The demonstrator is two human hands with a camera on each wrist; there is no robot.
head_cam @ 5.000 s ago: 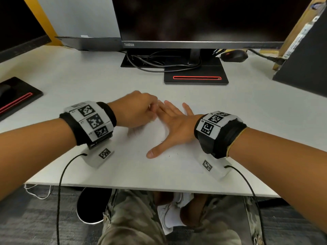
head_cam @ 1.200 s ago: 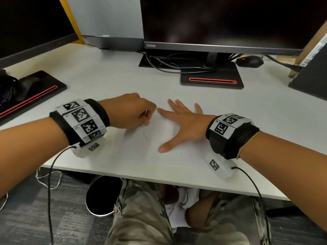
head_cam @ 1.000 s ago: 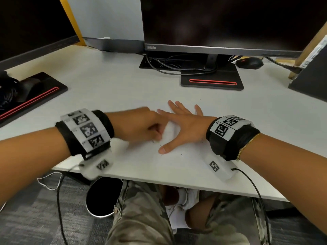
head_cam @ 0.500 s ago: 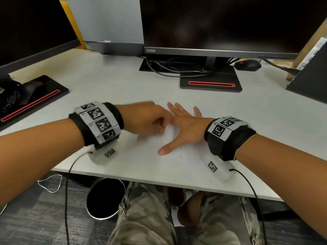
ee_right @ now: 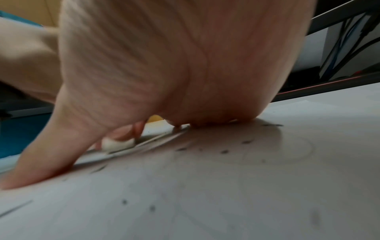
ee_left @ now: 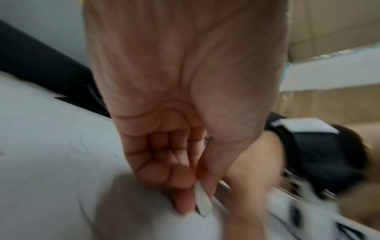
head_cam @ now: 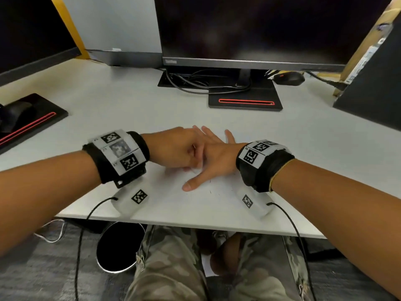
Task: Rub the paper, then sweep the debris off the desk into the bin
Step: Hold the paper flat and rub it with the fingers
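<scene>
A white sheet of paper (head_cam: 195, 198) lies flat on the white desk (head_cam: 130, 109) near its front edge. My right hand (head_cam: 213, 158) presses on it with fingers spread flat and the thumb stretched toward me. My left hand (head_cam: 178, 149) is curled beside the right hand and pinches a small white eraser (ee_left: 202, 201), whose tip touches the paper (ee_left: 51, 170). The eraser (ee_right: 118, 143) also shows under my right palm (ee_right: 164, 73). Dark crumbs (ee_right: 223, 151) dot the paper (ee_right: 205, 194). A round black bin (head_cam: 118, 246) stands on the floor under the desk, left of my knees.
A black monitor (head_cam: 260, 29) on a black stand (head_cam: 245, 101) is at the back, with cables (head_cam: 195, 83) and a dark mouse (head_cam: 289, 78). A second monitor (head_cam: 28, 35) and its base (head_cam: 28, 120) sit at the left. A dark box (head_cam: 373, 83) stands at the right.
My left hand has rubbed back and forth over the paper with the eraser and now sits further right, against the right hand. The right hand has stayed flat in place.
</scene>
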